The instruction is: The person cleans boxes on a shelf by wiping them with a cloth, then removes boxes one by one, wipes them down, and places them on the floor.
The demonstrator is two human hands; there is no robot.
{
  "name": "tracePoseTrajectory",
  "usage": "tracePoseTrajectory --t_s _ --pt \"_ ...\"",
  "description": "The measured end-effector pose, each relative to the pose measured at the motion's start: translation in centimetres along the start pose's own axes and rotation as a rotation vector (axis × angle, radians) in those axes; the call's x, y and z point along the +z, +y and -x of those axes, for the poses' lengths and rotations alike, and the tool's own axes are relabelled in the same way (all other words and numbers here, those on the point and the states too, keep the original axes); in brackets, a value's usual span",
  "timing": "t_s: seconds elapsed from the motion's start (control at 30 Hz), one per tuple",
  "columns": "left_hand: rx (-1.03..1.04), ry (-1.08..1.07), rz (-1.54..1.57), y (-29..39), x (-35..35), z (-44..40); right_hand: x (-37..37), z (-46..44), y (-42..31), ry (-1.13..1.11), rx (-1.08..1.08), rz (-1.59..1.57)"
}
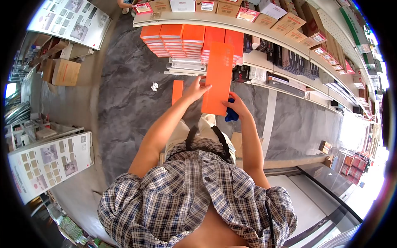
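Observation:
A long orange box [218, 78] is held up in front of me between both hands. My left hand [197, 89] grips its left edge near the middle, thumb on the face and the other fingers partly hidden. Lower down, my right hand [238, 106] closes on the right edge, with a blue cloth [232, 115] bunched in the same hand. Behind the held box, stacks of orange boxes [171, 39] fill a low shelf. Another orange box [177, 93] is on the floor, left of the held one.
A shelf unit [186, 17] curves across the top and right, carrying brown cartons [264, 20] and dark boxes [291, 60]. Crumpled white paper [154, 86] lies on the grey floor [124, 103]. Display boards [53, 163] stand at left, near an open cardboard box [66, 72].

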State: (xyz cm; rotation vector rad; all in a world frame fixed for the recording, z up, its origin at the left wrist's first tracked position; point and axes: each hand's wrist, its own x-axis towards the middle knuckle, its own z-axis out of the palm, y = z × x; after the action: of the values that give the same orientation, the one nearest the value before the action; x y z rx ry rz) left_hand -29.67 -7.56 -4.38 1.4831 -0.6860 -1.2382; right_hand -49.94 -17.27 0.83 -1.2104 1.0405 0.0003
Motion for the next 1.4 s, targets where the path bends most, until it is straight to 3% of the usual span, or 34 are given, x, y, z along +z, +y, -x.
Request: tracePoseTrajectory --t_s 0.07,0.13,0.23,0.33,0.43,0.47,0.5,0.53,0.6,0.73,0.8,0.83,0.9,0.93,1.0,1.03,1.1,1.23,1.33,1.4 --pt "0.000 -0.012 0.002 -1.2 -0.2 1.0 0.8 -0.9 2.7 0.061 -0.207 0.054" --pt "0.064 -0.018 0.004 -2.6 -0.4 2.6 3.1 0.0 2.7 0.163 -0.124 -0.070" --pt "0.035 -0.084 -0.095 -4.9 -1.5 4.9 5.1 0.9 3.8 0.231 0.029 0.056" --pt "0.050 -0.161 -0.140 -6.8 -3.5 7.5 7.7 1.1 7.8 0.204 0.039 -0.155" --pt "-0.030 -0.296 -0.167 -8.7 -5.3 9.2 9.3 2.7 8.4 0.230 -0.034 -0.120" --pt "0.152 -0.193 -0.518 -9.4 -6.1 9.9 9.4 2.8 8.8 0.232 -0.018 -0.125" --pt "0.339 -0.083 -0.866 -9.6 -7.0 10.7 8.7 2.5 9.0 0.248 -0.035 0.147" --pt "0.333 -0.091 -0.865 -9.5 -8.0 11.2 7.9 1.9 9.0 0.261 -0.057 0.421" --pt "0.641 -0.027 -1.347 -7.6 -9.8 11.5 6.9 1.0 8.0 0.184 -0.083 0.478" --pt "0.558 0.002 -1.378 -10.6 -13.3 10.6 7.9 -1.1 5.9 0.049 -0.064 0.878" --pt "0.358 0.272 -1.264 -10.3 -14.4 10.1 7.7 -2.5 6.4 0.085 -0.091 1.051" --pt "0.354 0.289 -1.259 -10.6 -14.7 10.1 7.7 -3.0 6.0 0.079 -0.100 1.064" --pt "0.494 0.080 -1.450 -11.5 -14.4 11.2 8.4 -3.2 4.8 0.021 0.004 1.134" --pt "0.488 0.091 -1.445 -11.9 -13.4 11.7 8.1 -3.9 4.7 0.016 0.001 1.144" --pt "0.493 -0.320 -1.687 -11.8 -10.7 12.5 7.8 -6.1 4.7 -0.267 0.057 1.233" --pt "0.509 -0.331 -1.590 -13.2 -9.6 12.1 7.4 -7.6 4.9 -0.262 0.043 1.241" --pt "0.618 -0.245 -1.523 -15.4 -8.0 11.6 7.4 -9.5 5.3 -0.555 0.052 1.322" --pt "0.610 -0.212 -1.485 -19.6 -6.9 10.0 7.7 -13.1 8.1 -0.610 0.045 1.385" --pt "0.433 -0.204 -1.432 -23.6 -7.2 8.3 8.7 -16.3 11.7 -0.487 -0.088 1.437" --pt "0.375 -0.105 -1.372 -27.9 -6.6 7.6 10.3 -18.1 14.8 0.271 -0.200 1.327"
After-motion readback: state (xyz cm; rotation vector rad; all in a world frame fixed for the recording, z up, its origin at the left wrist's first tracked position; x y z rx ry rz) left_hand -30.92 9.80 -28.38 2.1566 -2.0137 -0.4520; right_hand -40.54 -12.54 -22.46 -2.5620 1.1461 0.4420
